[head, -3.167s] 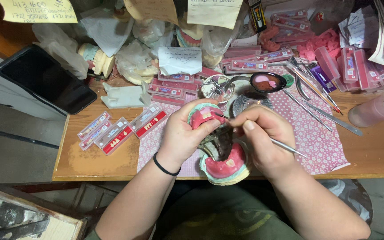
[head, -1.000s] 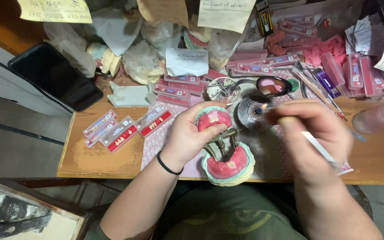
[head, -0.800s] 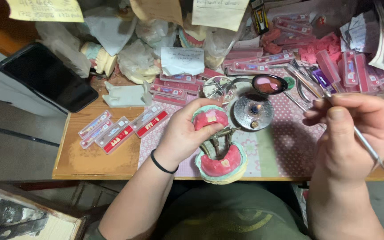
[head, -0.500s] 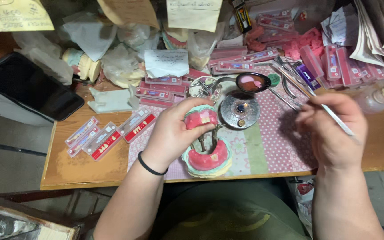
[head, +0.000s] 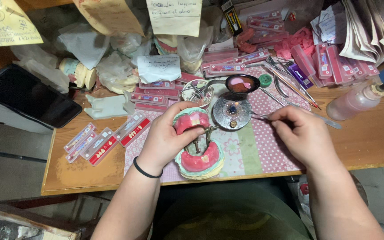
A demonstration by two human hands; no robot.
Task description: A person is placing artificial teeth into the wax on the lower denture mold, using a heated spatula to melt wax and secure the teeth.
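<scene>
My left hand (head: 169, 138) grips an opened dental articulator (head: 198, 146) with pink wax denture bases, holding its upper half tilted up. The lower model rests at the table's front edge on a patterned pink cloth (head: 263, 149). My right hand (head: 305, 138) pinches a thin metal wax tool (head: 290, 116), whose tip reaches left over a small round burner (head: 232, 111) with a tiny flame. A spoon-like dish of pink wax (head: 242, 83) lies just behind the burner.
Several flat red tooth-card boxes (head: 107, 140) lie left of the cloth, more stacked behind. A black tablet (head: 25, 95) sits far left, a pink liquid bottle (head: 356, 101) at right. Plastic bags, plaster casts and paper notes crowd the back.
My right hand left the articulator, swung out to the right with the tool, then came back so the tip sits over the burner. My left hand stayed on the articulator.
</scene>
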